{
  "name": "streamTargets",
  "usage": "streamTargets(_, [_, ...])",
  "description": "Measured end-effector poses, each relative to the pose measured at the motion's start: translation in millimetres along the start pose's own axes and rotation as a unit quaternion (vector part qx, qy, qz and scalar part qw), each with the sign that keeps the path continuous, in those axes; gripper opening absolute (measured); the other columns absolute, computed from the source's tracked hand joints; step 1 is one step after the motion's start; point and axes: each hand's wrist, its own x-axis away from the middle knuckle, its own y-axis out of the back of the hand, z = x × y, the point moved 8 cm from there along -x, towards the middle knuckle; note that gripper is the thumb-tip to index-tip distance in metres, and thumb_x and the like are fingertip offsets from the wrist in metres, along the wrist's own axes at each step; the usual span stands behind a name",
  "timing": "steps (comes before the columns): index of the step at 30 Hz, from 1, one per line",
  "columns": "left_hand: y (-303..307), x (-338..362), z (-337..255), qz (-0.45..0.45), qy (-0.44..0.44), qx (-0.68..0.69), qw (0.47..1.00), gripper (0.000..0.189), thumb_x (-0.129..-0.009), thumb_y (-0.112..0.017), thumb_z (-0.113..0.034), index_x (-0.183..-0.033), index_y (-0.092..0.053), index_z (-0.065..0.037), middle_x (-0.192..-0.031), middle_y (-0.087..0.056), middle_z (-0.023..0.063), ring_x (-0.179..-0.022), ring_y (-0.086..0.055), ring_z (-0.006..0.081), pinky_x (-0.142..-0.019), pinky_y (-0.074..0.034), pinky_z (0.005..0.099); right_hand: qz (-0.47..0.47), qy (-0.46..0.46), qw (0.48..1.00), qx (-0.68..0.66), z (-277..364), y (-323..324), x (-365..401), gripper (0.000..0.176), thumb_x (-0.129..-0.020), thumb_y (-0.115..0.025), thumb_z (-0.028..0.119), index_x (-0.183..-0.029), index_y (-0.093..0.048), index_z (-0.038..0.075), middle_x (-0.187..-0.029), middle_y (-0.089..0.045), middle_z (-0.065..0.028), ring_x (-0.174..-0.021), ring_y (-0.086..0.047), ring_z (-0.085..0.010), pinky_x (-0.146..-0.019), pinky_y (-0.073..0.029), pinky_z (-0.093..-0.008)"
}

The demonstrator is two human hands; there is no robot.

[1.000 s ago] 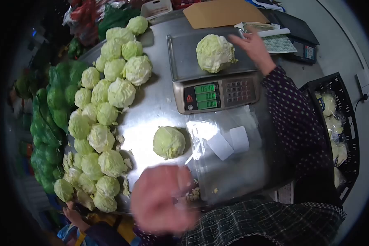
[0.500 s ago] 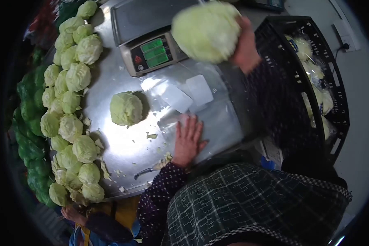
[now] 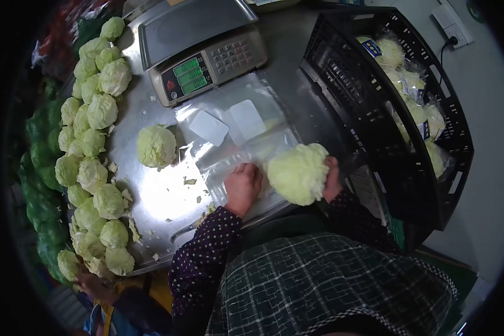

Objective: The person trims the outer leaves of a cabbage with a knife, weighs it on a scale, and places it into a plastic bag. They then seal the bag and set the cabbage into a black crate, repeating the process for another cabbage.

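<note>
As hands (image 3: 242, 185) (image 3: 331, 179) clasp, crinkly cabbage (image 3: 298, 173), glossy bag (image 3: 261, 147)

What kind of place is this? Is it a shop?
Probably a market stall or vegetable packing spot: rows of pale green round cabbages line the steel table, a grey digital weighing scale stands on it, and a black plastic crate holds cabbages wrapped in clear bags.

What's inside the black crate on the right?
Bagged cabbages with blue labels lie along the far side of the black crate; its near side shows bare mesh. Anything beneath the bags is covered.
</note>
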Motion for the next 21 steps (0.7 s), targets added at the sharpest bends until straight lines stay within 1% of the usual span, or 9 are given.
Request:
streamTargets(3, [28.4,-1.8,-23.8,0.002,-0.020,-0.104,0.994,0.015,-0.073,-0.062,-0.004,-0.086,-0.066,-0.008,-0.083,-0.063,0.0112,-0.077,-0.063,0.0288,-0.062,-0.050,0.0414,0.041,-0.028,0.996,-0.068,-14.6,6.0,-23.3,0.057,-0.085,-0.057,0.039,-0.128,-0.051,0.002,-0.126,-0.058,-0.0143,-0.115,-0.056,-0.0292,-0.101,-0.044,-0.0449])
streamTargets(4, [30.3,3.7,-37.4,-0.014,-0.124,-0.156,0.980,0.017,-0.067,-0.063,-0.007,-0.084,-0.064,-0.009,-0.086,-0.059,0.0083,-0.079,-0.061,0.0279,-0.063,-0.049,0.0395,0.057,-0.035,0.994,-0.083,-14.0,-1.5,-24.8,0.055,-0.086,-0.057,0.036,-0.128,-0.051,0.002,-0.125,-0.058,-0.0141,-0.114,-0.057,-0.0288,-0.101,-0.044,-0.0440])
streamTargets(5, [30.8,5.8,-36.9,-0.016,-0.124,-0.161,0.979,0.017,-0.067,-0.063,-0.007,-0.084,-0.064,-0.009,-0.086,-0.059,0.0083,-0.079,-0.061,0.0279,-0.063,-0.049,0.0395,0.063,-0.035,0.994,-0.085,-11.7,-4.2,-23.9,0.055,-0.086,-0.057,0.036,-0.128,-0.051,0.002,-0.125,-0.058,-0.0141,-0.114,-0.057,-0.0288,-0.101,-0.044,-0.0440])
streamTargets(7, [9.9,11.1,-36.9,0.090,-0.139,-0.219,0.961,0.023,-0.065,-0.064,-0.008,-0.088,-0.064,-0.009,-0.090,-0.058,0.0084,-0.079,-0.059,0.0279,-0.067,-0.049,0.0378,0.095,-0.084,0.989,-0.075,-13.8,-8.1,-16.1,0.055,-0.085,-0.058,0.037,-0.127,-0.052,0.002,-0.123,-0.060,-0.0136,-0.112,-0.058,-0.0283,-0.102,-0.044,-0.0430])
streamTargets(11, [21.7,2.6,-38.0,0.102,0.012,-0.048,0.994,0.028,-0.066,-0.065,-0.006,-0.094,-0.064,-0.006,-0.101,-0.057,0.0115,-0.078,-0.063,0.0331,-0.065,-0.052,0.0421,0.122,-0.122,0.985,0.017,-32.8,-5.6,-19.9,0.057,-0.083,-0.060,0.040,-0.126,-0.054,0.002,-0.120,-0.062,-0.0124,-0.112,-0.059,-0.0250,-0.099,-0.045,-0.0382])
streamTargets(12, [29.2,6.0,-39.3,0.074,-0.002,-0.014,0.997,0.050,-0.065,-0.062,-0.001,-0.115,-0.060,-0.004,-0.117,-0.057,0.0117,-0.082,-0.064,0.0358,-0.065,-0.053,0.0439,0.141,-0.132,0.981,-0.004,-38.0,-11.3,-29.4,0.061,-0.084,-0.059,0.039,-0.131,-0.051,0.001,-0.122,-0.060,-0.0124,-0.111,-0.058,-0.0228,-0.098,-0.045,-0.0351])
streamTargets(16, [48.8,7.4,-64.0,0.103,0.032,0.075,0.991,0.085,-0.063,-0.055,0.007,-0.145,-0.035,-0.007,-0.142,-0.044,0.0171,-0.091,-0.065,0.0362,-0.068,-0.054,0.0395,0.170,-0.106,0.976,0.085,1.5,-57.1,-10.6,0.066,-0.084,-0.060,0.038,-0.136,-0.046,0.000,-0.129,-0.055,-0.0137,-0.118,-0.053,-0.0216,-0.101,-0.041,-0.0343])
streamTargets(18, [52.4,4.3,-72.9,0.101,0.024,0.064,0.993,0.087,-0.062,-0.055,0.007,-0.145,-0.034,-0.007,-0.144,-0.042,0.0171,-0.093,-0.065,0.0362,-0.068,-0.055,0.0389,0.215,-0.047,0.898,0.380,12.7,-60.5,-5.3,0.084,-0.080,-0.063,0.038,-0.147,-0.028,0.001,-0.143,-0.042,-0.0162,-0.129,-0.044,-0.0249,-0.109,-0.033,-0.0364])
streamTargets(21, [46.1,7.5,-66.0,0.089,0.000,0.103,0.991,0.088,-0.061,-0.056,0.007,-0.145,-0.034,-0.006,-0.147,-0.038,0.0152,-0.092,-0.065,0.0366,-0.070,-0.055,0.0400,0.193,-0.074,0.898,0.388,22.3,-47.1,-5.4,0.081,-0.082,-0.067,0.033,-0.147,-0.028,0.003,-0.139,-0.044,-0.0152,-0.129,-0.042,-0.0233,-0.106,-0.034,-0.0361])
